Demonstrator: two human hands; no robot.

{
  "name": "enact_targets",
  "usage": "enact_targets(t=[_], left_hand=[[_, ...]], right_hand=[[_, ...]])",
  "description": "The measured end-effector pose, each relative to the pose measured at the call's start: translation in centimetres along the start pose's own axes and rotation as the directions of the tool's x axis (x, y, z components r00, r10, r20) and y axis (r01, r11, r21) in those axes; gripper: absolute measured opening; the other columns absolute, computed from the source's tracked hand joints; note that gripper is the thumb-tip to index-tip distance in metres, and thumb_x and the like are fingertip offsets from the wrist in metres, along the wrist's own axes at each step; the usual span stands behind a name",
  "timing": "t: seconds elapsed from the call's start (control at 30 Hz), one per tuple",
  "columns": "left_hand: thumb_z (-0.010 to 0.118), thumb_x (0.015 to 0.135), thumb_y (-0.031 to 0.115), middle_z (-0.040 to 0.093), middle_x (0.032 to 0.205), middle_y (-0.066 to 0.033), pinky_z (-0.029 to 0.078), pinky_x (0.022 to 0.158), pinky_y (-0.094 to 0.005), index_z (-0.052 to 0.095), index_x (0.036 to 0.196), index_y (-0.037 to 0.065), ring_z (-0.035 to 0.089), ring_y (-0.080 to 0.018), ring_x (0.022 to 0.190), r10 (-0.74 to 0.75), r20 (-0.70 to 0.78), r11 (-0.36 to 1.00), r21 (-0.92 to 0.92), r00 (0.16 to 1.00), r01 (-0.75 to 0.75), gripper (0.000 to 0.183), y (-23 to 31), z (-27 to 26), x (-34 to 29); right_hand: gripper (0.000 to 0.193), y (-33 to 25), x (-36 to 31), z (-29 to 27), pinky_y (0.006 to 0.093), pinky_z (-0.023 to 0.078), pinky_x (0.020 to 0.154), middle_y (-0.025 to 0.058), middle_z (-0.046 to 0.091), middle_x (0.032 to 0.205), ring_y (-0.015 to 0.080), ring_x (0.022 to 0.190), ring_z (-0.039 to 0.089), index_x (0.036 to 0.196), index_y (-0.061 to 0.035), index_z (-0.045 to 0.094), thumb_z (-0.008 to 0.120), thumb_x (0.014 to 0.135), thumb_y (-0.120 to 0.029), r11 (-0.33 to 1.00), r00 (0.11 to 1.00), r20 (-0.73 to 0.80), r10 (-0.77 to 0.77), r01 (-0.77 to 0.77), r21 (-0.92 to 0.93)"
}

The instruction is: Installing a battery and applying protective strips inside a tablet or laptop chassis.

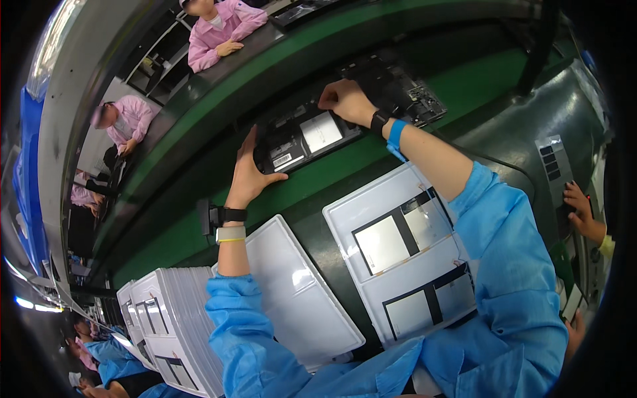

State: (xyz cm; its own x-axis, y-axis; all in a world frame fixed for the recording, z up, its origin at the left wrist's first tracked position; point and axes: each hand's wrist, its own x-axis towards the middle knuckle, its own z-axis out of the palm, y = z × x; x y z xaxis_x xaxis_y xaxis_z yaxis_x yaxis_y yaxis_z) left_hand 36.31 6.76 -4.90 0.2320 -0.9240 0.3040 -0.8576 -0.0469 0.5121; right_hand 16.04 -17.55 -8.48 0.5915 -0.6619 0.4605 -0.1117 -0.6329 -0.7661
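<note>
From where I stand, the worker in blue sleeves has both arms stretched over a green surface (332,169), where a flat black casing (285,147) lies beyond the white trays, with a silvery rectangular panel (322,132) set into it. The left hand (250,174) is at the casing's left end, thumb and fingers spread wide, the thumb along the near edge; I can't tell whether it presses or merely rests there. The right hand (348,103) is over the casing's right part with its fingers curled in; its fingertips are hidden, so I can't tell whether they pinch anything. Just past that wrist, exposed circuitry (424,99) shows. Nearer the worker's body sit a white tray (342,215) bearing silvery-and-black sheets (381,245), a plain white tray (282,265) tilted beside it, and a tall stack of trays (199,298) to the left. Across the line, a person in pink (222,33) sits with an arm on the edge.
</note>
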Motion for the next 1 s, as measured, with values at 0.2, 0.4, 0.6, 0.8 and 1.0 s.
enact_targets(t=[0.2, 0.4, 0.6, 0.8, 1.0], left_hand=[[0.098, 0.055, 0.016, 0.049, 0.154, -0.0186, 0.037, 0.121, -0.0398, 0.038, 0.156, 0.006, 0.047, -0.0342, 0.143, 0.069, 0.191, 0.998, -0.028, 0.979, -0.064, 0.118, -0.9, -0.5, 1.0], [0.097, 0.056, 0.011, 0.051, 0.153, -0.0165, 0.037, 0.121, -0.0400, 0.042, 0.154, 0.008, 0.048, -0.0325, 0.142, -0.030, 0.248, 1.000, 0.001, 0.968, 0.031, 0.112, -1.0, -1.0, 1.0], [0.096, 0.057, 0.010, 0.051, 0.153, -0.0169, 0.038, 0.121, -0.0405, 0.044, 0.152, 0.006, 0.048, -0.0333, 0.142, -0.005, 0.270, 0.999, 0.037, 0.963, -0.006, 0.108, -1.5, -1.0, 1.0], [0.096, 0.058, 0.010, 0.050, 0.153, -0.0177, 0.039, 0.120, -0.0410, 0.046, 0.149, 0.003, 0.049, -0.0351, 0.140, 0.008, 0.281, 0.997, 0.067, 0.960, -0.028, 0.104, -1.8, -1.6, 0.6], [0.085, 0.076, 0.006, 0.028, 0.167, -0.0214, 0.022, 0.128, -0.0409, 0.035, 0.157, 0.000, 0.022, -0.0336, 0.157, 0.056, 0.395, 0.995, 0.056, 0.917, -0.084, 0.096, -2.9, -1.4, -0.9]], right_hand=[[0.011, 0.0, -1.1, 1.7, 0.0400, 0.057, 0.074, 0.0148, 0.074, 0.082, 0.0313, 0.079, 0.072, 0.083, -0.0024, 0.074, 0.082, 0.079, -0.010, 0.997, 0.994, -0.089, -0.058, 0.062, 0.040], [0.060, -1.3, -2.1, 0.9, 0.0459, 0.049, 0.100, 0.0223, 0.064, 0.120, 0.0386, 0.123, 0.057, 0.111, 0.0015, 0.067, 0.085, 0.076, -0.044, 0.986, 0.979, 0.178, -0.101, 0.122, -0.110], [0.114, -2.4, -2.9, 0.2, 0.0509, 0.035, 0.118, 0.0305, 0.041, 0.147, 0.0447, 0.141, 0.038, 0.139, 0.0110, 0.046, 0.092, 0.061, -0.057, 0.890, 0.888, 0.438, -0.141, 0.307, -0.337], [0.107, -2.5, -3.3, 0.9, 0.0508, 0.034, 0.118, 0.0280, 0.041, 0.146, 0.0432, 0.140, 0.039, 0.134, 0.0114, 0.050, 0.092, 0.062, -0.056, 0.890, 0.890, 0.407, -0.206, 0.343, -0.300], [0.115, -1.9, -4.0, 2.3, 0.0501, 0.034, 0.118, 0.0332, 0.036, 0.156, 0.0461, 0.150, 0.028, 0.141, 0.0162, 0.046, 0.076, 0.074, -0.072, 0.829, 0.857, 0.474, -0.204, 0.408, -0.382]])
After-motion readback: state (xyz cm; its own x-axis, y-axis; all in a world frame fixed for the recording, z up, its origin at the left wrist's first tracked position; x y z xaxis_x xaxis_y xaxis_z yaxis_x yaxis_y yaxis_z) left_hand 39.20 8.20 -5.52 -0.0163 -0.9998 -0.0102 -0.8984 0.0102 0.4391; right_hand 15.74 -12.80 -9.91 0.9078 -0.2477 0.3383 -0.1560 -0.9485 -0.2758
